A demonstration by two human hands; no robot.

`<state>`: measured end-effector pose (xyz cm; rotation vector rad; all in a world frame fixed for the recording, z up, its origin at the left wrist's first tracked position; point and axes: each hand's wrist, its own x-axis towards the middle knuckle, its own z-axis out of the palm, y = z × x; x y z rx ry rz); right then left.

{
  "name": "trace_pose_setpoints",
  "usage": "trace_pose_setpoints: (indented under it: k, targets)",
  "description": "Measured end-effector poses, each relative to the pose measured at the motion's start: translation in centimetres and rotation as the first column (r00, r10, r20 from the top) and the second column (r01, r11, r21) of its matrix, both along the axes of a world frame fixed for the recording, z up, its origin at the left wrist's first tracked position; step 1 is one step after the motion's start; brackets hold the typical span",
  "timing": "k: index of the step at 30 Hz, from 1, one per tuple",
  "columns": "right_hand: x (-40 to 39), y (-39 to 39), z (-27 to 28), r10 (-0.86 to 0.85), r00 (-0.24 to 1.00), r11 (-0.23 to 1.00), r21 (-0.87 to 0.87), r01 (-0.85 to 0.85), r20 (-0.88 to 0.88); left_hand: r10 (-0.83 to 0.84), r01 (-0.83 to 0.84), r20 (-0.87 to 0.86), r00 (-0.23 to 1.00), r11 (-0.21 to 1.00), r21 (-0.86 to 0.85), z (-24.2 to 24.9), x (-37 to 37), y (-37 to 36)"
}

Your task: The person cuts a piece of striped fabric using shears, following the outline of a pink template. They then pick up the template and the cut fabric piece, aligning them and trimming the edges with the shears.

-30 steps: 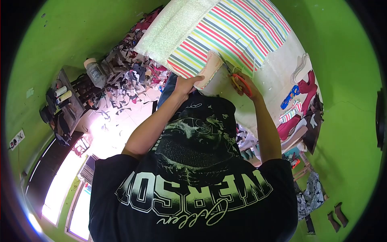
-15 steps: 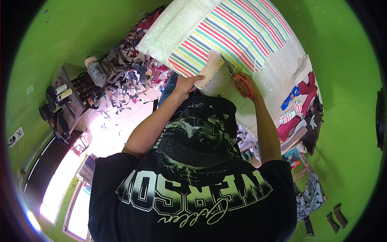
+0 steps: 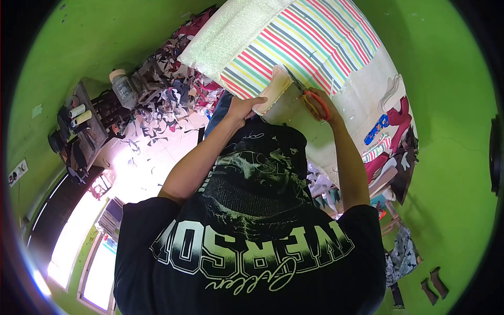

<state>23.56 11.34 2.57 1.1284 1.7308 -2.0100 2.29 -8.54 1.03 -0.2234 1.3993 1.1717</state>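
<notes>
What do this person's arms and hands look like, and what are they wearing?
Both forearms are bare, and the left hand and right hand wear no gloves; I can make out no watch or rings. The short sleeves belong to a black T-shirt with pale green block lettering, a script line and a faded graphic print.

Single head view, fisheye, ringed by a dark circular border. You look steeply down along your own chest: the black printed shirt point(image 3: 247, 241) fills the lower half, close to the lens. Both forearms reach away toward the top, where the striped fabric point(image 3: 310, 42) lies on the counter point(image 3: 362, 100). The littered floor point(image 3: 152, 152) lies far left.
</notes>
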Motion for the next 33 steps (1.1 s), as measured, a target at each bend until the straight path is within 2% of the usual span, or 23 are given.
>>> trace_pose_setpoints:
  k: [4,11,13,15,19,21,22,24,25,27,29,31,33]
  targets:
    - [0.1,1.1,-0.9,0.067,0.998,0.996,0.058,-0.067,-0.013,-0.033,0.033,0.014,0.999,0.999,0.012,-0.7,-0.4,-0.3]
    - [-1.8,2.6,0.0,0.099,0.995,0.994,-0.045,-0.099,0.010,0.027,-0.027,0.022,0.999,1.000,-0.001,-0.2,-0.5,-0.3]
    - [-2.0,3.1,-0.3,0.124,0.992,0.991,-0.056,-0.123,0.004,-0.061,0.061,0.084,0.995,0.998,0.001,-0.2,-0.8,-0.5]
    - [-2.2,3.6,-0.6,0.174,0.984,0.983,0.054,-0.176,0.040,-0.039,0.038,0.059,0.997,0.999,0.007,-0.6,-0.7,-0.5]
    - [-2.7,4.5,-0.2,0.211,0.977,0.975,0.071,-0.210,-0.018,-0.009,0.007,0.049,0.999,1.000,0.027,-1.2,-0.9,-0.9]
    - [-2.9,5.0,0.6,0.280,0.954,0.958,0.023,-0.284,0.108,-0.022,0.020,0.071,0.997,0.999,0.026,-1.7,-1.2,-1.1]
    - [-2.8,5.0,0.4,0.281,0.954,0.958,0.023,-0.285,0.108,-0.035,0.033,0.092,0.995,0.999,0.025,-2.0,-1.3,-1.2]
    - [-3.0,5.2,-0.3,0.234,0.972,0.971,-0.047,-0.233,0.022,-0.049,0.045,0.104,0.993,0.998,0.040,-2.1,-1.7,-1.2]
    - [-3.2,5.3,-1.1,0.239,0.971,0.970,-0.046,-0.237,0.020,-0.063,0.057,0.117,0.991,0.997,0.051,-1.8,-1.9,-1.2]
    - [-3.4,5.5,-2.7,0.241,0.965,0.970,-0.006,-0.243,-0.103,-0.083,0.078,0.124,0.989,0.996,0.040,-1.9,-2.3,-1.3]
    - [-3.6,6.1,-4.2,0.266,0.959,0.963,-0.012,-0.269,-0.100,-0.104,0.101,0.132,0.986,0.994,0.030,-1.9,-2.4,-1.4]
    - [-4.1,6.3,-3.3,0.292,0.952,0.956,-0.017,-0.294,-0.095,-0.099,0.095,0.110,0.989,0.995,0.041,-1.8,-2.3,-1.4]
    - [-4.3,6.9,-2.1,0.321,0.946,0.941,-0.097,-0.323,-0.042,-0.099,0.095,0.102,0.990,0.995,0.039,-1.9,-2.4,-1.6]
